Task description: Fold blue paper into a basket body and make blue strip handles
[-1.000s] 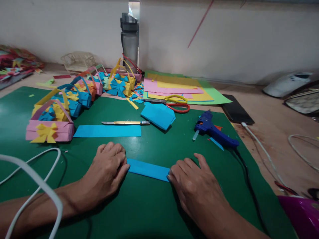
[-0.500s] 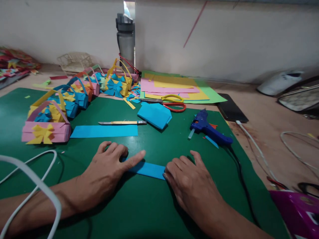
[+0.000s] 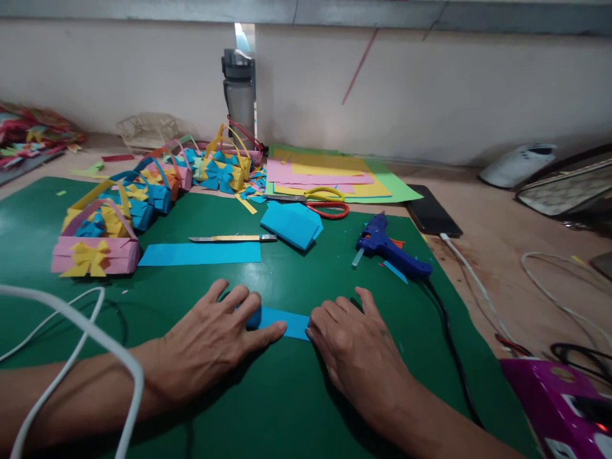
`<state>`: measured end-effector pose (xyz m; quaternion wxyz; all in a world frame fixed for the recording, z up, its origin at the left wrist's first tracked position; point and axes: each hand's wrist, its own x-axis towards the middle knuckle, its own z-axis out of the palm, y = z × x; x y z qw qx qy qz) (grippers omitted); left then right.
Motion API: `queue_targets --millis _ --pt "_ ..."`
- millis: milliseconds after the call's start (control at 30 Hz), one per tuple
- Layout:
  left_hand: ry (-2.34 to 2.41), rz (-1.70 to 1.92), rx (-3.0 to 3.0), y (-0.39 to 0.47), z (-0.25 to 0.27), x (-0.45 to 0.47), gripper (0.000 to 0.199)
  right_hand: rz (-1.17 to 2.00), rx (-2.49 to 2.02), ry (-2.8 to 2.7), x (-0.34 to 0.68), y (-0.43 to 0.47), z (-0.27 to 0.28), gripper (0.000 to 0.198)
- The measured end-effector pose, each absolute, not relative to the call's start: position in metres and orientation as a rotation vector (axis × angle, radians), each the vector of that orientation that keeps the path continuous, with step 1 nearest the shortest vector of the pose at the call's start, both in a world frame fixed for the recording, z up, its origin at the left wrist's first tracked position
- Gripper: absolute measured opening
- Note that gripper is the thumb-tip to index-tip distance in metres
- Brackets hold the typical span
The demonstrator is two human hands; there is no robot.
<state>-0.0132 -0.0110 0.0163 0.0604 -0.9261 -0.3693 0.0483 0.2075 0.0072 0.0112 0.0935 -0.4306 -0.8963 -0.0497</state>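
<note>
A blue paper strip (image 3: 292, 322) lies flat on the green mat between my two hands. At its left end, my left hand (image 3: 215, 335) has its fingers bent over the paper, where a curled or folded part shows under the fingertips. The thumb of that hand stretches along the strip's near edge. My right hand (image 3: 356, 347) grips the right end with curled fingers, its thumb side hidden. Beyond the hands lie another blue paper strip (image 3: 201, 254), a craft knife (image 3: 232, 238) along its far edge and some folded blue paper (image 3: 292, 224).
Small paper baskets (image 3: 95, 255) stand at the left. Scissors (image 3: 327, 203) lie by stacked coloured paper (image 3: 329, 175). A blue glue gun (image 3: 392, 248) trails a black cord at right, near a phone (image 3: 435, 210). A white cable (image 3: 129, 370) loops over my left forearm.
My left hand has slid right along the strip toward my right hand, so less blue paper shows between them. The right hand stays at its end. The camera view has tilted slightly upward.
</note>
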Motion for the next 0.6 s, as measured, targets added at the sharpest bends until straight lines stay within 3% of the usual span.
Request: queue_targets --millis 600 --pt "-1.408 -0.229 -2.593 -0.04 -0.005 -0.069 0.05 -0.2 -1.241 -2.679 0.209 0.01 0.009 0.019"
